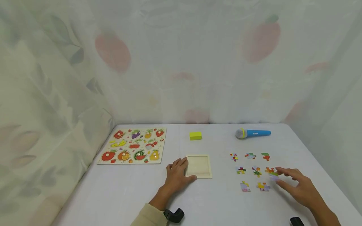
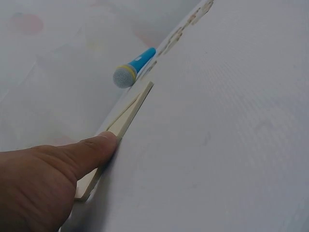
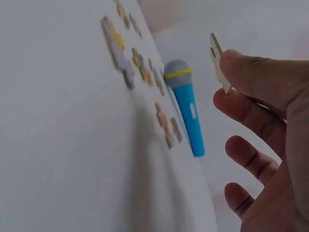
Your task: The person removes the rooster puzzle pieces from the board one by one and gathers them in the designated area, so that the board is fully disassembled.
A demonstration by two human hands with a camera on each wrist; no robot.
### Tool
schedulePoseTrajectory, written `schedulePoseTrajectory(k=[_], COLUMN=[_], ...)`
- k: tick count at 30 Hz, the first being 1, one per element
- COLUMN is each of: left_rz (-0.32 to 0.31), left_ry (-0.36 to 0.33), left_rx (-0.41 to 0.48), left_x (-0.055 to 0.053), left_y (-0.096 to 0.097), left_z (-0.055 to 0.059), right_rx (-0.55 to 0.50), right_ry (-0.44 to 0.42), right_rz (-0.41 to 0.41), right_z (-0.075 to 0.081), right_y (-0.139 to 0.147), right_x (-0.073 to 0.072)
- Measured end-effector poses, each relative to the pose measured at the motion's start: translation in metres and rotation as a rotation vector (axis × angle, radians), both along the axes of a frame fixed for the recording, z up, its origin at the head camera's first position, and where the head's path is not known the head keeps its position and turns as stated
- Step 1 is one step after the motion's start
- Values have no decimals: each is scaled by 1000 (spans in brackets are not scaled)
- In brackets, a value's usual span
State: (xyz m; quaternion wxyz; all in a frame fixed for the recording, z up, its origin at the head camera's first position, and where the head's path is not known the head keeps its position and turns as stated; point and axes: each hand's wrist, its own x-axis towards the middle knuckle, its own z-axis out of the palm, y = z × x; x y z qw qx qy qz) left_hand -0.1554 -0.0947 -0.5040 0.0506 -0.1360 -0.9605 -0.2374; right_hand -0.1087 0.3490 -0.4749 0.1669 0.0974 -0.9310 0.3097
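Note:
A shallow wooden puzzle tray (image 1: pixel 199 166) lies on the table in the head view. My left hand (image 1: pixel 177 175) rests at its left side, the fingers by the left edge. In the left wrist view, the straight thumb (image 2: pixel 94 147) presses on the tray's rim. To the right, my right hand (image 1: pixel 301 185) pinches a jigsaw piece (image 3: pixel 218 65) between thumb and index finger, raised off the table. The other fingers are spread. Several loose jigsaw pieces (image 1: pixel 263 186) lie in rows beside that hand, picture side up.
A fruit peg puzzle board (image 1: pixel 133 146) lies at the back left. Behind the tray sits a yellow-green block (image 1: pixel 195 135). A blue toy microphone (image 1: pixel 255 133) lies at the back right. Printed curtains (image 1: pixel 181 62) hang around the white table (image 1: pixel 215 204).

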Motion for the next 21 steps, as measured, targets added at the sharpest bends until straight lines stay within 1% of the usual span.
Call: schedulePoseTrajectory(k=[8, 16, 21], left_rz=[-2, 0, 3], left_ry=[3, 4, -3], left_rx=[-8, -10, -18], left_x=[-2, -1, -1], left_y=[0, 0, 0], left_z=[0, 2, 2], right_rx=[43, 73, 88], right_ry=[-46, -145, -167], right_rz=[13, -13, -20], right_z=[-12, -20, -24], right_y=[18, 23, 24], right_x=[3, 6, 8])
